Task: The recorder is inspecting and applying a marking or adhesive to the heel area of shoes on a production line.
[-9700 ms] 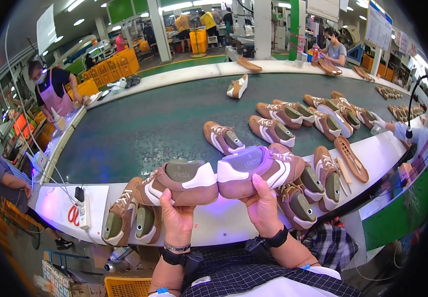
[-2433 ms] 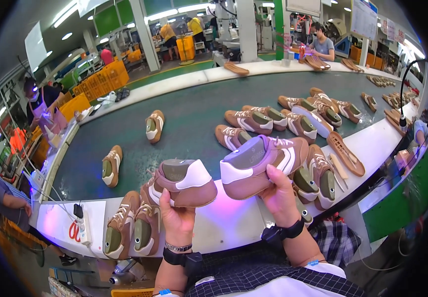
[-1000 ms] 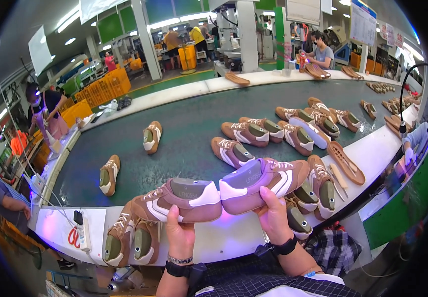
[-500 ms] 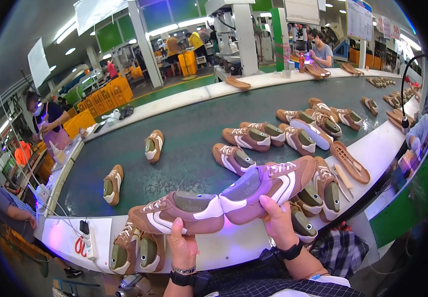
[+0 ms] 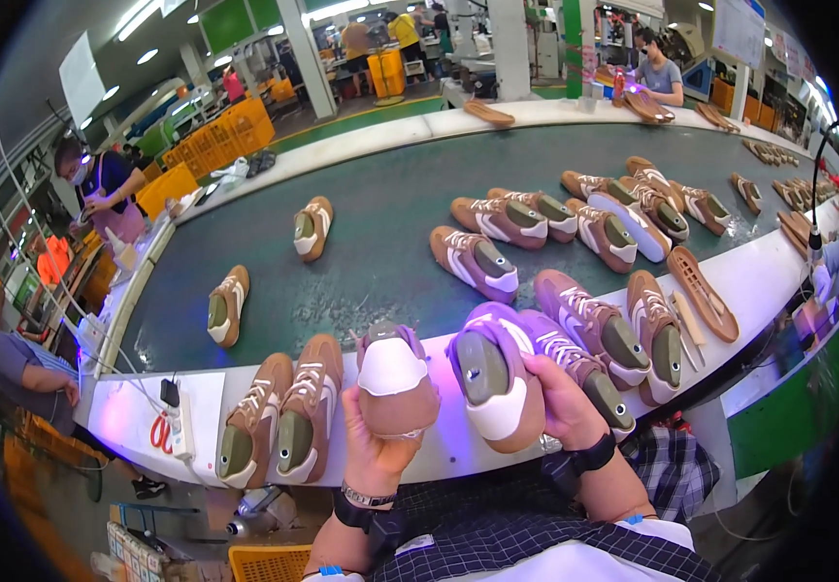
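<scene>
My left hand point(image 5: 377, 452) is wrapped round a brown sneaker point(image 5: 398, 405), its white heel patch facing me. In my right hand point(image 5: 569, 404) is a second brown sneaker point(image 5: 528, 423), tilted, with a green shoe last point(image 5: 482, 373) showing in its opening and the thumb against its side. Both are held apart above the white ledge point(image 5: 444, 461). Left of my hands a pair of similar sneakers point(image 5: 311, 407) stands on the ledge. Close by on the right are more sneakers point(image 5: 589, 325), one partly hidden behind my right hand.
A green belt point(image 5: 371, 291) carries several sneakers point(image 5: 502, 221). A brown sole point(image 5: 703, 294) and a wooden-handled tool point(image 5: 688, 320) lie on the right ledge. Red scissors point(image 5: 160, 433) and a power strip point(image 5: 180, 427) lie left. Co-workers stand left point(image 5: 109, 189) and far right point(image 5: 660, 70).
The sneakers, held sideways heel to heel before, have been turned with their heels toward me and moved apart. My view has tilted lower.
</scene>
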`<state>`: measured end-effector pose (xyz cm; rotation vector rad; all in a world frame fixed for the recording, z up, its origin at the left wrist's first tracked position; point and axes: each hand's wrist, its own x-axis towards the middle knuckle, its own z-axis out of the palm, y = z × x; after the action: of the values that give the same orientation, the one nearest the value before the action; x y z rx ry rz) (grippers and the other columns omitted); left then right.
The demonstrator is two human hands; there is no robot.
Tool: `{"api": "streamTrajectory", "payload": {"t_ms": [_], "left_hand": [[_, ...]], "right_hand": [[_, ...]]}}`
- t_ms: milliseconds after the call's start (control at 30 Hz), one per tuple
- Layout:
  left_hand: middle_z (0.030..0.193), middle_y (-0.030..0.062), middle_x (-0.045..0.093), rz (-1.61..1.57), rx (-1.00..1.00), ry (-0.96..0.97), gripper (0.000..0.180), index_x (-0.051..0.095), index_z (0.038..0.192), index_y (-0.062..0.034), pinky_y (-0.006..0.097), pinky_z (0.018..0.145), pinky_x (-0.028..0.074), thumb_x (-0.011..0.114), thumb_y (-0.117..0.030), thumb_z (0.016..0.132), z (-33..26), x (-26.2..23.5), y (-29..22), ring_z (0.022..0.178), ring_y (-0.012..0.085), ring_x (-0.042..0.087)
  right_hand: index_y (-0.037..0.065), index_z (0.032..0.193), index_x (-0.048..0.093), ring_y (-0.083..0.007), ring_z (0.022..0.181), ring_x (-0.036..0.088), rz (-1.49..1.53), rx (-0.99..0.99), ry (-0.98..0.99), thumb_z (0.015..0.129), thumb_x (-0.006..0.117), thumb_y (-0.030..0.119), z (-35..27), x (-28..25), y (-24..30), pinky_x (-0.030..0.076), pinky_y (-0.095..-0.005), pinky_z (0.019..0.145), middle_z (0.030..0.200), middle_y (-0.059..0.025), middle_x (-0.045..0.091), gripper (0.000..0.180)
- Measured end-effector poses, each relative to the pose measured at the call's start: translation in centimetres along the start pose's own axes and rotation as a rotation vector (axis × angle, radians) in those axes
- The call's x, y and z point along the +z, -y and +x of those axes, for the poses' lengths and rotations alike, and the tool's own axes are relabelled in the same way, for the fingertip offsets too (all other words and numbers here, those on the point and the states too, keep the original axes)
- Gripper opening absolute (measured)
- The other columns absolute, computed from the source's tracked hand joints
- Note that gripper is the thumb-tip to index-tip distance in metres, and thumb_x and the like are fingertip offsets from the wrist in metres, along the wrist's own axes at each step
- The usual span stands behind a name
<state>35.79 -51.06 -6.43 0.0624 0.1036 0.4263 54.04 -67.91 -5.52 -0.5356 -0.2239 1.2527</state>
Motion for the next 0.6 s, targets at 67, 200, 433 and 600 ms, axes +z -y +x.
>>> {"api": "streamTrajectory", "payload": {"t_ms": [67, 200, 433, 600], "left_hand": [[0.129, 0.0213, 0.049, -0.032, 0.004, -0.054, 0.087, 0.044, 0.137, -0.0091, 0.057, 0.099, 0.046, 0.074, -0.058, 0.072, -0.4, -0.7, 0.1, 0.115, 0.0474, 0.05], [0.13, 0.0218, 0.048, 0.082, 0.034, -0.116, 0.088, 0.043, 0.137, -0.0098, 0.056, 0.099, 0.046, 0.073, -0.06, 0.071, -0.5, -1.4, 0.4, 0.116, 0.0463, 0.047], [0.13, 0.0199, 0.05, -0.064, -0.038, -0.086, 0.072, 0.04, 0.139, -0.0082, 0.058, 0.099, 0.046, 0.056, -0.056, 0.088, -1.6, 0.2, 1.1, 0.113, 0.0437, 0.052], [0.124, 0.016, 0.058, 0.36, -0.426, 0.2, 0.06, 0.044, 0.136, -0.0047, 0.048, 0.094, 0.052, 0.043, -0.05, 0.096, -4.7, 2.5, -1.4, 0.105, 0.0288, 0.062]], "right_hand": [[0.0, 0.123, 0.056, -0.0184, 0.101, 0.065, -0.591, -0.081, -0.264, 0.098, 0.051, 0.023, -0.7, -0.2, -0.3, 0.052, -0.0341, 0.087, 0.112, -0.0103, 0.066, 0.034], [-0.002, 0.119, 0.057, -0.0166, 0.1, 0.065, -1.216, -0.408, -0.39, 0.099, 0.051, 0.022, -3.3, 1.9, 0.0, 0.056, -0.0297, 0.077, 0.105, -0.009, 0.066, 0.032], [-0.002, 0.139, 0.038, -0.0361, 0.116, 0.055, -1.614, -0.928, 0.236, 0.072, 0.082, 0.024, -1.3, 8.4, -1.7, 0.048, -0.039, 0.096, 0.131, -0.0222, 0.05, 0.085], [-0.003, 0.139, 0.038, -0.0369, 0.114, 0.054, -1.483, -0.993, 0.321, 0.062, 0.087, 0.027, 0.9, 9.7, -2.1, 0.046, -0.0401, 0.097, 0.126, -0.0233, 0.052, 0.096]]}}
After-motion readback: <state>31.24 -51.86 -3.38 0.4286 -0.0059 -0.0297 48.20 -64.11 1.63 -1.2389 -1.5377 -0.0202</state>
